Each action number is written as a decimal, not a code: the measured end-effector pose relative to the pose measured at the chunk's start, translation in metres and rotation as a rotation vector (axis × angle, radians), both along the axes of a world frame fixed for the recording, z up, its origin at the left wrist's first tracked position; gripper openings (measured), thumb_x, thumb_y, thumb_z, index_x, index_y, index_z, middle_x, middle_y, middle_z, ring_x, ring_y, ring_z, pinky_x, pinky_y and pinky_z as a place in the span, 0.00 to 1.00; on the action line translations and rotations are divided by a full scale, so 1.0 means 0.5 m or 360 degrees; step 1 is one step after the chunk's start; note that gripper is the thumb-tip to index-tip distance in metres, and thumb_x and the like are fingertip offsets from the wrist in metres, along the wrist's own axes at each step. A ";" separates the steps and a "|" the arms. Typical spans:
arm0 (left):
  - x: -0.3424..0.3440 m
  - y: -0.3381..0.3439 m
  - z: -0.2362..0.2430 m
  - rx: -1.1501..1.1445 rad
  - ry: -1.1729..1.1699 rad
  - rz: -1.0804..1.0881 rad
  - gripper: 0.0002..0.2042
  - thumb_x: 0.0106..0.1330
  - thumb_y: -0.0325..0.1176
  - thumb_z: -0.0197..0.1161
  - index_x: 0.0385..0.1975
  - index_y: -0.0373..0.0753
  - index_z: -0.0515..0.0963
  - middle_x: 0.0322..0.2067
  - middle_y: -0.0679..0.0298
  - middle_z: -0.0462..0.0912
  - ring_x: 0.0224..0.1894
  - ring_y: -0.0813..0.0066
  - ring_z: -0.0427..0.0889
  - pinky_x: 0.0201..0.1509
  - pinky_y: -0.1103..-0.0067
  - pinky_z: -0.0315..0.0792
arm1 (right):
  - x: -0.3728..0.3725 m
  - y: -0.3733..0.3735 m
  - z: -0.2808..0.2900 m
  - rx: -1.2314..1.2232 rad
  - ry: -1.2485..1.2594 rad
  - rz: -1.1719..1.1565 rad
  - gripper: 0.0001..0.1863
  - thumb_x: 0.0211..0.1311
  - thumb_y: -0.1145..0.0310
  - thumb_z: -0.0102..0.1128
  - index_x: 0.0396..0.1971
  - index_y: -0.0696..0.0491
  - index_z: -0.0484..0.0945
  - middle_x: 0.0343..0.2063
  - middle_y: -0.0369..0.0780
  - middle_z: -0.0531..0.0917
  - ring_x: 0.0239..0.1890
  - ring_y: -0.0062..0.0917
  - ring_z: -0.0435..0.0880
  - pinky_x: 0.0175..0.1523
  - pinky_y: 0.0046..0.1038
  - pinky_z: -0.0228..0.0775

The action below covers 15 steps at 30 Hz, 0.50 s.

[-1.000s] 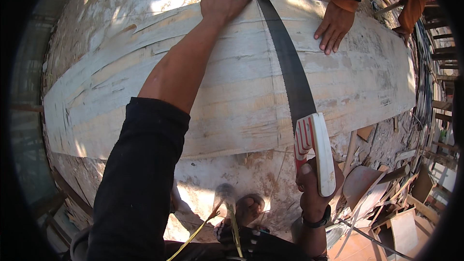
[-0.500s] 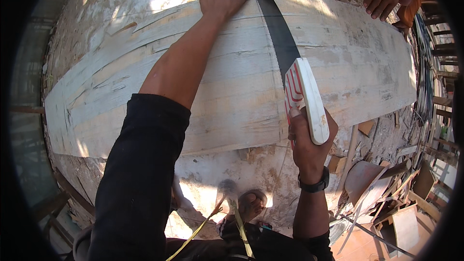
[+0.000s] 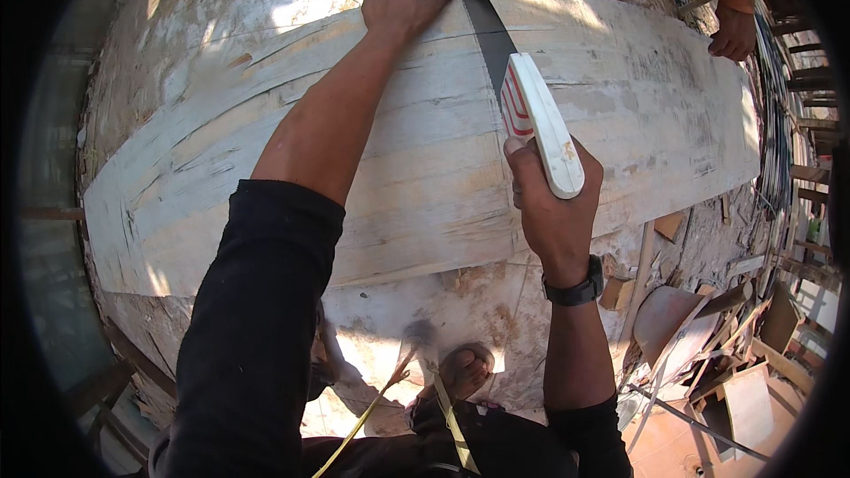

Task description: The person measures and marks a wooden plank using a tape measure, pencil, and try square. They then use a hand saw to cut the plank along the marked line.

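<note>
A wide plywood board with a pale, streaked face lies across in front of me. My right hand is wrapped around the white, red-striped handle of a handsaw. Its dark blade runs away from me over the far part of the board, along a line crossing its width. At the far edge, my left hand grips the board, thumb stretched out to the side of the blade. The fingers of that hand are partly hidden.
Another person's hand is by the board's far right end. Wood offcuts and scraps are heaped at the lower right. Long thin rods lie along the right side. My foot stands below the near edge, beside hanging yellow straps.
My right hand has pushed the saw forward, away from me, so less blade shows. My left hand stays at the far edge. The other person's hand has shifted right and nearer the board's end.
</note>
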State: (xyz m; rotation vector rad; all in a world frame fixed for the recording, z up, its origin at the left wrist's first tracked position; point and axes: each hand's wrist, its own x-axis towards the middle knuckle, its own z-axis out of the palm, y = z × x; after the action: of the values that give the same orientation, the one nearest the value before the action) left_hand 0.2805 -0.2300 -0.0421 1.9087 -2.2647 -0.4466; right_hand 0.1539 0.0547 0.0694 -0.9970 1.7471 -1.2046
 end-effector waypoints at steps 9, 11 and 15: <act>0.006 0.029 0.036 0.0135 0.0124 -0.0045 0.28 0.77 0.56 0.41 0.52 0.44 0.85 0.47 0.55 0.88 0.53 0.55 0.85 0.62 0.61 0.69 | 0.001 0.102 0.045 0.0137 0.0050 -0.0057 0.07 0.61 0.73 0.68 0.29 0.60 0.80 0.20 0.32 0.79 0.23 0.12 0.72 0.29 0.21 0.65; -0.001 0.020 0.042 0.0162 0.0141 -0.0056 0.26 0.78 0.53 0.41 0.54 0.44 0.84 0.47 0.53 0.88 0.53 0.54 0.84 0.64 0.60 0.68 | 0.000 -0.032 0.003 -0.0047 -0.0133 -0.0041 0.07 0.63 0.72 0.67 0.30 0.60 0.80 0.19 0.30 0.78 0.22 0.11 0.70 0.28 0.21 0.62; 0.063 0.038 0.039 0.0137 0.0100 -0.0215 0.26 0.78 0.52 0.46 0.63 0.42 0.76 0.58 0.51 0.82 0.63 0.52 0.77 0.71 0.56 0.61 | -0.003 0.150 0.048 0.0146 0.0029 0.0022 0.05 0.61 0.75 0.65 0.31 0.61 0.80 0.19 0.32 0.80 0.22 0.12 0.74 0.29 0.20 0.65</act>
State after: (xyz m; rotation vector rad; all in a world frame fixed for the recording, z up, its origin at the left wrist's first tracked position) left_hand 0.3118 -0.2109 -0.0227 1.7590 -2.3787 -0.6221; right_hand 0.1524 0.1296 0.0937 -0.9669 1.7902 -1.0995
